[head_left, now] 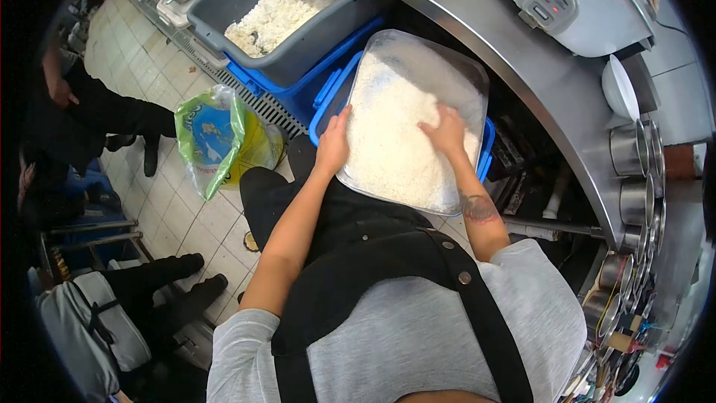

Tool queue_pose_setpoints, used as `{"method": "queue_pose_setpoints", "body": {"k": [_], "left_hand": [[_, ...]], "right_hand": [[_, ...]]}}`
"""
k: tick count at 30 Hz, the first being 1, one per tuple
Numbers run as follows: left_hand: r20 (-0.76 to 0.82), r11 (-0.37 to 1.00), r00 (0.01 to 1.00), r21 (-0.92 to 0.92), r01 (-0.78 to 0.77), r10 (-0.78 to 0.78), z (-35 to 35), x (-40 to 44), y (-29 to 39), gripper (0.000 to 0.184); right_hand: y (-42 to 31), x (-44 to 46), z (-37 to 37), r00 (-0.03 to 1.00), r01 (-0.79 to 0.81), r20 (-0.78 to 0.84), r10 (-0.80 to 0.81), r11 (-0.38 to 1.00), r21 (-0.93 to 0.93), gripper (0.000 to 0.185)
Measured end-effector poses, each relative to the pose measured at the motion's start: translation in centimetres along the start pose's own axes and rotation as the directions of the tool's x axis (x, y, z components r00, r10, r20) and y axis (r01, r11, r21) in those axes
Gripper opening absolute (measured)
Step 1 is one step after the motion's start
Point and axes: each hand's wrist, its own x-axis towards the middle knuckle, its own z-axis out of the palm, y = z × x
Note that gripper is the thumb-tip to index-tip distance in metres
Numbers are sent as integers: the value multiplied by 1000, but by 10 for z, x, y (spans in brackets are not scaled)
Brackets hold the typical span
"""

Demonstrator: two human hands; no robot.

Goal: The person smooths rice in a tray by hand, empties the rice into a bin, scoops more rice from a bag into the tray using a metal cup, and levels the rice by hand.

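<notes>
A clear plastic tub (477, 78) of pale, breadcrumb-like crumbs (395, 130) sits tilted in front of me on a blue crate (488, 149). My left hand (333, 142) holds the tub's left side, its fingers lying along the edge. Inside the tub, my right hand (445, 130) rests on the crumbs toward the right, thumb spread from the fingers; some fingertips are hidden in the crumbs. Beyond the left hand, a grey bin (212, 15) contains a clumpy white heap (276, 22).
A green-edged plastic bag (237, 134) lines a yellow bucket (261, 153) at left. Two people's legs (149, 123) and shoes (212, 283) are on the left. A steel counter (514, 37) curves along the right, bearing a rice cooker (567, 7). Steel pots (630, 149) line the far right.
</notes>
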Motion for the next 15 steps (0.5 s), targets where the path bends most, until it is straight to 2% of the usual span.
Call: {"method": "queue_pose_setpoints", "body": {"k": [2,3,5,6,9,10,13,15], "left_hand": [[0,1000,1000,-1,-9,9,1,0,-2,62],[1,1000,1000,-4,-7,7,2,1,-1,62],[1,1000,1000,0,-5,5,1,1,0,63],[4,1000,1000,2,-3,3,1,3,-1,63],[14,1000,1000,0,-8,8,2,2,-4,63],[9,1000,1000,-3,-22,22,2,3,-4,63],[20,1000,1000,12,-20,20,2,3,-2,62],[26,1000,1000,28,-12,11,1,4,-2,62]], "right_hand": [[-9,-9,-3,973,151,145,-178,972,181,47],[-14,-6,-15,946,21,300,-121,948,317,43],[-21,14,-37,803,-281,590,-88,817,504,38],[-15,28,-29,896,-94,410,-172,828,553,36],[-4,75,-65,875,-78,439,-205,835,545,38],[1,94,-73,871,-81,453,-190,854,514,41],[39,144,-35,980,-69,200,11,956,285,57],[52,163,7,986,-102,155,60,955,278,64]]}}
